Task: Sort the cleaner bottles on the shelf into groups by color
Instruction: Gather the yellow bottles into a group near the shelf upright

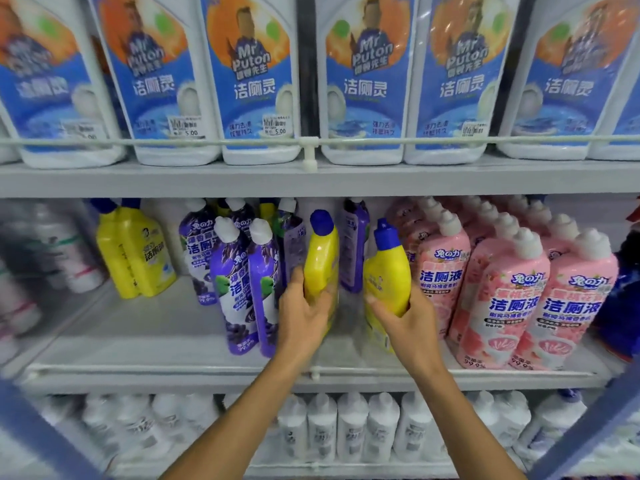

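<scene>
Sort partway: pink bottles (pixel 512 292) grouped right, yellow pair (pixel 135 251) left, but left hand (pixel 304 313) grips one yellow bottle (pixel 322 258) and right hand (pixel 398 317) another (pixel 386 275), both stranded among purple bottles (pixel 242 282) mid-shelf.

The single wide-angle head view looks forward and slightly down, close up, centred on the middle shelf (pixel 138 341) of three.

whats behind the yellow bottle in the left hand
Behind the blue-capped yellow plastic bottle gripped by the left hand stand tall purple plastic cleaner bottles, showing on either side. Whatever stands directly behind it is covered.
</scene>
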### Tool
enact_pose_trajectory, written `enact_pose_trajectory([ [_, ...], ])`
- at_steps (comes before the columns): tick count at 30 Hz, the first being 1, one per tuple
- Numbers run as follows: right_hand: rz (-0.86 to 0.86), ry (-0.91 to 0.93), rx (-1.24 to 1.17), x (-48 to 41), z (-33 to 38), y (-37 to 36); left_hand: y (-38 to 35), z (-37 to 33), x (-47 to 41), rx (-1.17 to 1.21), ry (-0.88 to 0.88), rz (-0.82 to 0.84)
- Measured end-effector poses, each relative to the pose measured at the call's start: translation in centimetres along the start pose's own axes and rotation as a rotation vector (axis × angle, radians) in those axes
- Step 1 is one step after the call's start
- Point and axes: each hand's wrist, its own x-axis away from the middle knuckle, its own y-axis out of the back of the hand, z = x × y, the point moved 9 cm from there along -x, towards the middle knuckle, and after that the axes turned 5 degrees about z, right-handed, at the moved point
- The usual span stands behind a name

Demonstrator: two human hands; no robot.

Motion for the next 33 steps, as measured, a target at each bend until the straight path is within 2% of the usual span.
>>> enact_pose_trajectory([
  [3,0.070,0.066,-0.052,1.5,3.9,-1.5,3.4,-3.8,2.8,0.073,-0.125,0.051],
  [7,0.137,0.082,-0.143,4.0,8.5,-5.9,8.8,-5.8,6.7,0.150,-0.086,0.080],
  [12,0.320,0.063,-0.231,6.1,11.7,-15.7,18.5,-4.3,8.8,0.115,-0.068,-0.113],
  [16,0.421,0.088,-0.271,5.2,14.1,-25.3,26.3,-2.1,6.4,0.059,-0.101,-0.217],
  [20,0.398,0.022,-0.196,2.6,11.5,-36.5,33.1,3.4,1.5,-0.017,-0.092,-0.287],
  [24,0.372,-0.103,-0.194,1.5,8.6,-44.0,37.4,9.1,-1.9,-0.059,-0.034,-0.331],
  [28,0.342,-0.108,-0.138,-0.2,7.7,-47.2,39.8,12.5,-3.9,-0.095,-0.005,-0.342],
  [33,0.266,-0.146,-0.140,-1.2,7.7,-49.1,40.2,13.2,-6.6,-0.119,0.024,-0.287],
])
